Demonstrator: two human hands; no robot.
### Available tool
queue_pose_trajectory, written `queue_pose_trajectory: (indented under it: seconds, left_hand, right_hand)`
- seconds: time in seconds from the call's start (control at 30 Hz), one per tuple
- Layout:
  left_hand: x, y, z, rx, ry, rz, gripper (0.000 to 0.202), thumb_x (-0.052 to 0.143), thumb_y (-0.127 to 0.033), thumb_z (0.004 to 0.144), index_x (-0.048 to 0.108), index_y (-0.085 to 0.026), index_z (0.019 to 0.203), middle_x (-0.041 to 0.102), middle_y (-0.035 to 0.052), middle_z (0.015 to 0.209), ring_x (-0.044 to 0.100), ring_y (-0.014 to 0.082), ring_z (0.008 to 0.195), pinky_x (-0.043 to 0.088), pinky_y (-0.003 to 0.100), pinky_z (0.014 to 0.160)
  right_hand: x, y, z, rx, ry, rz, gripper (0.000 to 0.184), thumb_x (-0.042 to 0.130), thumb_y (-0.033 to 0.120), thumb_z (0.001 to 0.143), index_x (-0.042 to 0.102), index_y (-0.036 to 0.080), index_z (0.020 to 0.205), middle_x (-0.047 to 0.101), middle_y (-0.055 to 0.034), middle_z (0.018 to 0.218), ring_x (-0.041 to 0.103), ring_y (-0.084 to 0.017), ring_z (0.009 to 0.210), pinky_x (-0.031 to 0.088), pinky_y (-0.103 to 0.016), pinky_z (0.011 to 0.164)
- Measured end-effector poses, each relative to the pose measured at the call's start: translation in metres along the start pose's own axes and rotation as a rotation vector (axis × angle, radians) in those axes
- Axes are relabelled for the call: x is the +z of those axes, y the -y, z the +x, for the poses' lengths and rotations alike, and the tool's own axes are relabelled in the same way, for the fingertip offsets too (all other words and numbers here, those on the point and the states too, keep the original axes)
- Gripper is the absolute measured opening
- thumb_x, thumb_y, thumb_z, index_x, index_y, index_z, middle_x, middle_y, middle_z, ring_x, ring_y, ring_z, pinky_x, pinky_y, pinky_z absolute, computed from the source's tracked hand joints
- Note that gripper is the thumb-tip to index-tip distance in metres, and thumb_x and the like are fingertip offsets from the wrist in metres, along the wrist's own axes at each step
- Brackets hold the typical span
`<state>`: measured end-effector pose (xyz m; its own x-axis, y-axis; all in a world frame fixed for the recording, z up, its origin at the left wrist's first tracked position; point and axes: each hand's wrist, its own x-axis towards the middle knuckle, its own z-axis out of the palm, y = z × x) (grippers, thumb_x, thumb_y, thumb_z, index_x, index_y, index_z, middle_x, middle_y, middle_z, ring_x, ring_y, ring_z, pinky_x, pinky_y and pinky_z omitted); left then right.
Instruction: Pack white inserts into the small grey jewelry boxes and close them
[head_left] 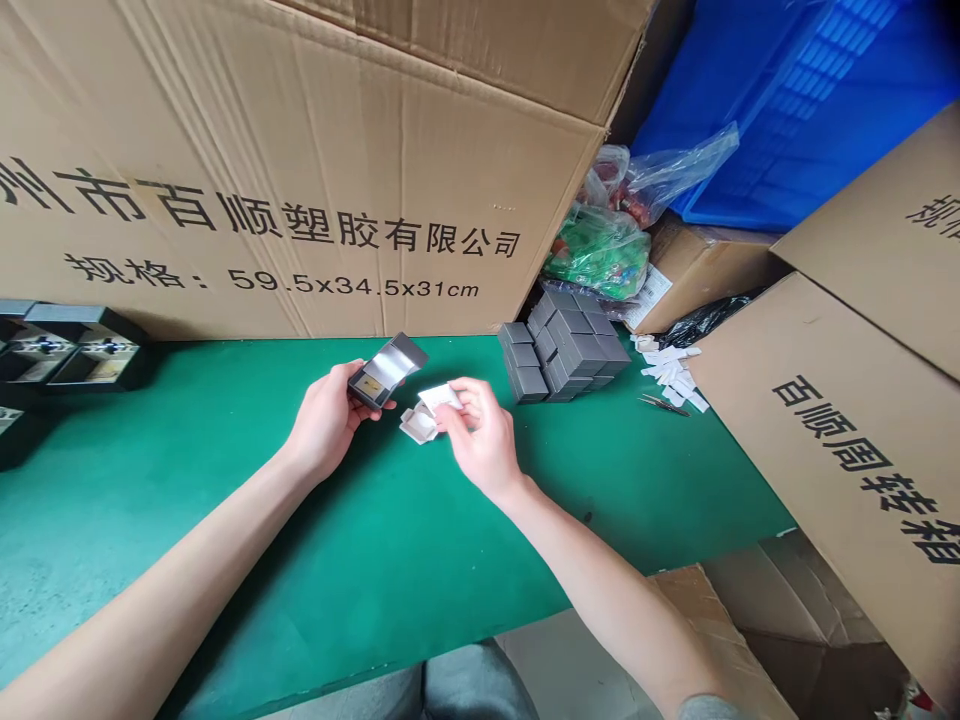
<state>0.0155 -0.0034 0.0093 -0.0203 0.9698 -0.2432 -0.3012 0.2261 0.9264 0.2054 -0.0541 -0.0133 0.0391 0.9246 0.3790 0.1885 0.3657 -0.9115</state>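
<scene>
Left hand [324,420] holds small open grey box [388,372] up just above the tabletop [375,560]; left fingers [351,378] wrapped around the box, clamped on it; lid folded back, pale lining showing; small gold-coloured insert [367,385] inside the box; right hand [481,438] just beside it, fingers [459,392] pinched together on white card piece [439,397]; second white piece [418,425] lies on the tabletop right under the card, can't tell if they touch; hands close together but apart, box not touching the card; stack of grey boxes [562,347] sits on the tabletop just past the right hand, piled in rows, slightly uneven; pile of white strips [670,370] near the tabletop's far right edge; tweezers [664,405] lying just below the strips; black open boxes [82,345] at far left on the tabletop, with more dark boxes under them, partly out of frame; big cardboard carton [262,170] with printed Chinese text stands behind the tabletop; second carton [840,470] on the right, tilted, also printed; blue plastic crate [780,110] top right; plastic bags [600,250] with green and red contents between carton and crate.
</scene>
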Motion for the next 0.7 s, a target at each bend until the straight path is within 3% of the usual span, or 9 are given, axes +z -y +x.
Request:
queue_pose_trajectory:
  seconds: [0.13,0.3,0.4,0.6,0.7]
  left_hand:
    - [0.0007,-0.0003,0.0002,-0.002,0.001,0.027,0.022,0.056,-0.031,0.090,0.068,-0.014,0.098,0.074,0.0117,0.088,0.067,0.0192,0.063,0.045,0.025,0.047]
    - [0.0012,-0.0014,-0.0019,-0.007,0.019,0.052,0.024,0.057,-0.032,0.090,0.068,-0.013,0.102,0.074,0.0110,0.086,0.067,0.0189,0.064,0.047,0.024,0.048]
    - [0.0021,-0.0022,-0.0035,-0.005,0.027,0.051,0.024,0.057,-0.032,0.091,0.068,-0.013,0.099,0.074,0.0100,0.083,0.067,0.0181,0.062,0.047,0.023,0.046]
    - [0.0045,-0.0033,-0.0042,-0.017,0.045,0.015,0.021,0.057,-0.029,0.094,0.068,-0.011,0.096,0.073,0.0078,0.077,0.071,0.0187,0.063,0.052,0.021,0.046]
    - [0.0053,-0.0037,-0.0043,-0.088,0.080,-0.067,0.020,0.057,-0.028,0.098,0.068,-0.011,0.096,0.076,0.0090,0.081,0.074,0.0182,0.064,0.059,0.022,0.052]
  right_hand:
    - [0.0005,-0.0043,-0.0040,-0.192,-0.009,-0.164,0.021,0.060,0.033,0.099,0.056,0.023,0.117,0.074,-0.0054,0.103,0.073,-0.017,0.087,0.062,-0.028,0.075]
    - [-0.0022,-0.0013,-0.0010,-0.343,-0.037,-0.306,0.020,0.052,0.028,0.103,0.061,0.021,0.120,0.072,-0.0075,0.105,0.070,-0.014,0.086,0.061,-0.024,0.070]
    - [-0.0017,-0.0005,-0.0004,-0.375,-0.039,-0.355,0.024,0.048,0.027,0.105,0.064,0.020,0.122,0.070,-0.0078,0.101,0.069,-0.014,0.082,0.061,-0.023,0.066]
    - [0.0010,-0.0057,-0.0016,-0.383,-0.018,-0.362,0.030,0.048,0.023,0.105,0.061,0.022,0.132,0.070,-0.0086,0.107,0.071,-0.015,0.091,0.062,-0.025,0.079]
    - [0.0016,-0.0080,-0.0012,-0.352,-0.028,-0.330,0.029,0.052,0.023,0.103,0.060,0.021,0.131,0.072,-0.0083,0.108,0.072,-0.015,0.091,0.063,-0.025,0.079]
